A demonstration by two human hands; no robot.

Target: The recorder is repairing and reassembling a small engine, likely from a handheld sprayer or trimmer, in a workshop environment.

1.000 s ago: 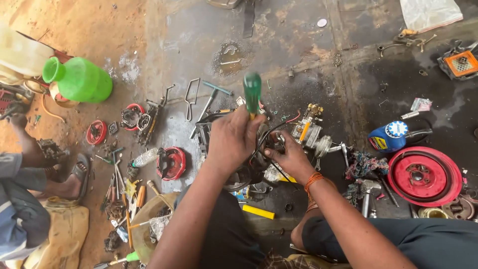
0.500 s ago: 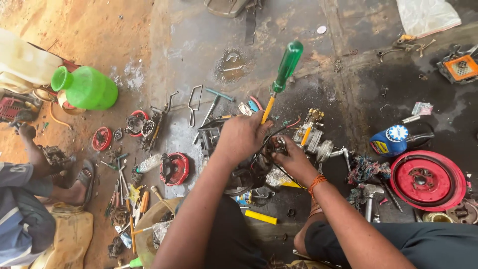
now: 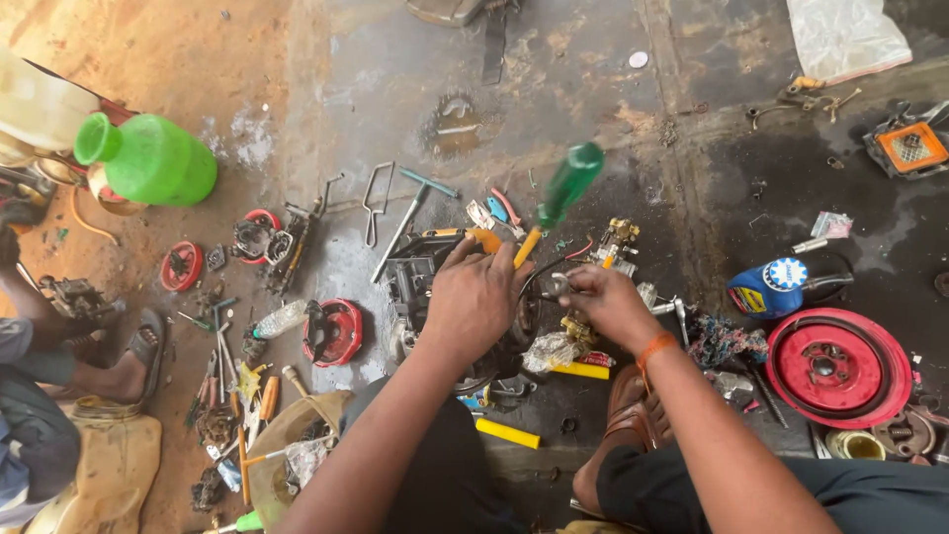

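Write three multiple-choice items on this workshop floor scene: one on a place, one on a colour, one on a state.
1. Where does the big red round cover lie?
A. At the picture's right
B. Beside the green jug
C. Under the engine part

2. What colour is the handle of the screwdriver?
A. Red
B. Green
C. Blue

3. How is the screwdriver held?
A. Lying loose on the floor
B. Gripped in the left hand
C. Gripped in the right hand

Answers: 1 A, it lies right of the right forearm. 2 B, the handle is green. 3 B, the left hand's fingers wrap its shaft.
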